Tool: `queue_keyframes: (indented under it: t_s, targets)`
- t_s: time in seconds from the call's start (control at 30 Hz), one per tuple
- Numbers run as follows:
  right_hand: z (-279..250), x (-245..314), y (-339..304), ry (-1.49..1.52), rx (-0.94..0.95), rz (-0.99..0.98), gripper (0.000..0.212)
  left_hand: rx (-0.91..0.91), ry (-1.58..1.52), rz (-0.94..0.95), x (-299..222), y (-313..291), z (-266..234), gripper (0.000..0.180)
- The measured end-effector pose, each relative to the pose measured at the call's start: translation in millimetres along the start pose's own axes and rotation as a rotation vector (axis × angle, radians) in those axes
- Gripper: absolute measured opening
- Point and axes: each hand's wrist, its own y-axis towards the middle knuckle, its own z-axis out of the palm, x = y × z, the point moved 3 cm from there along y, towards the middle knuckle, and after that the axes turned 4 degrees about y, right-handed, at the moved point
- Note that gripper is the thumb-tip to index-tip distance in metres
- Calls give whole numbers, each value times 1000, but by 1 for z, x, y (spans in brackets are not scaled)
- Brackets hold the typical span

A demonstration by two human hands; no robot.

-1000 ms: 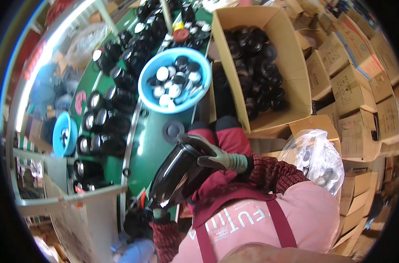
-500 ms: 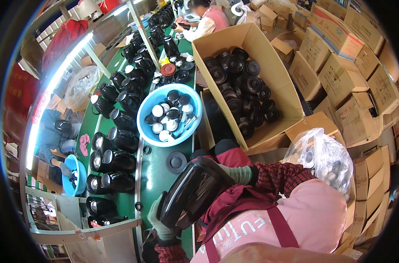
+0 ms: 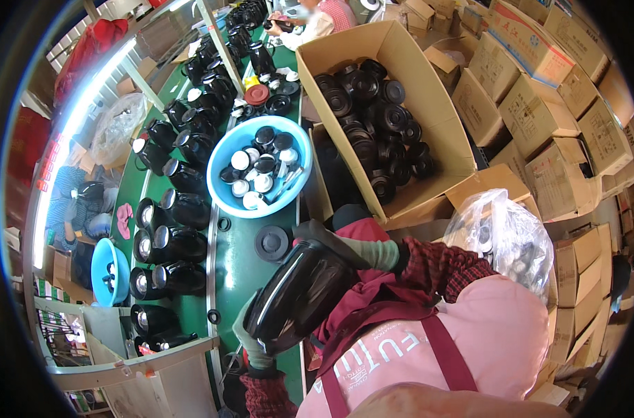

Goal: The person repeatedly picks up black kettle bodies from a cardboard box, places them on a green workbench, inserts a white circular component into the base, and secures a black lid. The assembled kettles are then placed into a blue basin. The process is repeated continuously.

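Note:
A glossy black jug (image 3: 299,296) lies tilted across my lap, held between my two gloved hands. My left hand (image 3: 253,341) in a pale green glove is closed round its lower left end. At the upper right end, my right hand (image 3: 372,253) grips it in a green and dark glove. The fingertips of both hands are partly hidden by the jug. Just beyond the jug, a round black lid (image 3: 272,243) rests on the green bench. Small black rings (image 3: 223,223) lie to the left of it.
A blue basin (image 3: 219,188) of black and white caps stands on the bench (image 3: 240,279). Several black jugs (image 3: 181,242) line the left side. An open carton (image 3: 442,104) of black lids stands at the right, near a clear plastic bag (image 3: 498,237). Two other people work nearby.
The view has shifted slightly, so the bench and basin sit farther left and up. My hands keep hold of the jug. The person across at left has drawn a hand out of their blue basin.

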Motion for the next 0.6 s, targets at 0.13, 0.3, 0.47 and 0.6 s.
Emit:
queue_keyframes:
  t_s: [0.13, 0.3, 0.47, 0.6]
  targets:
    - [6, 7, -16, -696, 42, -676, 67, 24, -144, 91, 10, -3, 9, 61]
    - [-23, -25, -2, 240, -35, 176, 64, 45, 171, 250, 12, -5, 10, 65]
    - [-22, -6, -11, -667, 3, -686, 51, 18, -173, 173, 11, 0, 11, 62]
    - [-21, -23, -10, 114, -95, -62, 48, -23, 349, 300, 16, -13, 8, 45]
